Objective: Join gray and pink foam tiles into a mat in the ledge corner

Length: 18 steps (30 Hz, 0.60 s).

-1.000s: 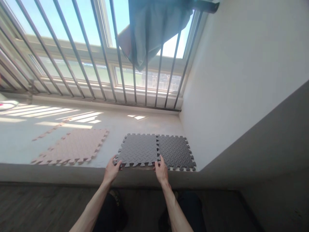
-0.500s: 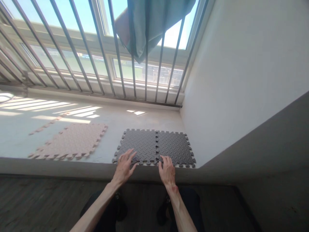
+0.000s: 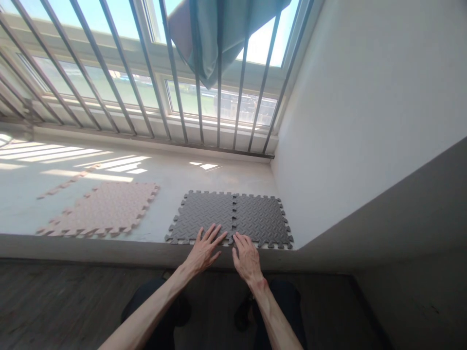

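Head view: a person seated or standing at a window ledge point(image 3: 171, 175) reaches both bare hands to the front edge of two dark, puzzle-edged foam tiles lying flat, side by side. The seam point(image 3: 234, 214) between the left dark tile point(image 3: 204, 211) and the right dark tile point(image 3: 260, 218) runs straight away from the person, its near end falling in the gap between the hands. Together the pair stretches longest from left to right, along the ledge.

From where I stand, the left hand point(image 3: 202, 253) is open, palm down with fingers spread over the left tile's front edge. Its mate, the right hand point(image 3: 248, 260), has fingers together and loosely bent at the right tile's near left corner, gripping nothing visible. Right fingertips sit slightly nearer the seam; how firmly either hand presses, I cannot tell.

Teeth appear meshed down the seam, though whether fully seated is unclear. Well to the left lies a pink tile point(image 3: 105, 206); a wall point(image 3: 350, 97) rises just beyond the dark pair's right end.
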Motion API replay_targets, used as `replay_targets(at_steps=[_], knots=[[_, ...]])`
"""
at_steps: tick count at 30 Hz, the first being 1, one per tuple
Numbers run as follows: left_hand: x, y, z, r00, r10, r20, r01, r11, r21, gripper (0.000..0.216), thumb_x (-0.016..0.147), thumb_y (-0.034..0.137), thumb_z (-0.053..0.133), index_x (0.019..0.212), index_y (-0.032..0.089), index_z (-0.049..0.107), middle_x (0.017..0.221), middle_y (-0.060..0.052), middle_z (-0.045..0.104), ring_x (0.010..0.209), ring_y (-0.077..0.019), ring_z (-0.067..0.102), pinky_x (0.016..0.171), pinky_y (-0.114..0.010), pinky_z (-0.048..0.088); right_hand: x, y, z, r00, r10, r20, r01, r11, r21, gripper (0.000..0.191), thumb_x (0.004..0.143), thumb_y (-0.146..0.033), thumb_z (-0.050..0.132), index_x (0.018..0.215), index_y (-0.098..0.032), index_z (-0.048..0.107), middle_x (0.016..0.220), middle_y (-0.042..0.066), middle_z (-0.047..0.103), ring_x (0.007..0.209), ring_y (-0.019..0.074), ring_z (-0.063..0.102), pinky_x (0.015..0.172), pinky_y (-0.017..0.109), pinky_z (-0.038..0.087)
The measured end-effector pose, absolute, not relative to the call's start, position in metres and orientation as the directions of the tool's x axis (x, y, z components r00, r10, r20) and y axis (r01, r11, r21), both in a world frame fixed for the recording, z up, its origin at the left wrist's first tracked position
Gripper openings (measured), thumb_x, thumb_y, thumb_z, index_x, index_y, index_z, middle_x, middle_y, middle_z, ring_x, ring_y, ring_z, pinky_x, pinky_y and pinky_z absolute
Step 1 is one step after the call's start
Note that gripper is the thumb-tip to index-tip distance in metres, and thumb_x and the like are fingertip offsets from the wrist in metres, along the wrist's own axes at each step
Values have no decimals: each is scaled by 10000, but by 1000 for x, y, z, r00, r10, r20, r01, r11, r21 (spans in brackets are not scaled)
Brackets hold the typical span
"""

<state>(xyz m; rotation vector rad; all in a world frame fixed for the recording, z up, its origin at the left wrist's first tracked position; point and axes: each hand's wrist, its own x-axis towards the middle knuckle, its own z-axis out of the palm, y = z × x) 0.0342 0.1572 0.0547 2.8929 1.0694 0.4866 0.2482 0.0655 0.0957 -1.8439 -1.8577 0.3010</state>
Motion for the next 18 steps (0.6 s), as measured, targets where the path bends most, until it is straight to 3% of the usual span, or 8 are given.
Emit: replay_targets(at_steps=[6,11,18], knots=[[30,159,57,699,669,254,659,-740,137,802,1023,340,571,1737,381,207,1825,-70,274,1682,-329,255,1348,-648,144,266,69,105,99,981,164,833,8,-553,457,1041,-204,450,1440,-202,672,1432,85,734,1345,235,613,1200,432,505],[28,162,57,691,669,276,656,-739,149,823,1007,340,599,1734,382,216,1815,-79,303,1678,-327,273,1360,-625,149,268,70,98,26,988,153,831,64,-553,551,1024,-160,434,1556,-209,572,1568,76,651,1442,238,543,1237,464,474],[33,155,54,724,640,259,625,-767,147,829,1004,339,613,1729,413,219,1828,-71,266,1692,-334,228,1356,-652,126,260,71,97,11,983,183,839,90,-536,559,1019,-165,439,1563,-202,564,1573,80,644,1464,231,531,1249,449,476]])
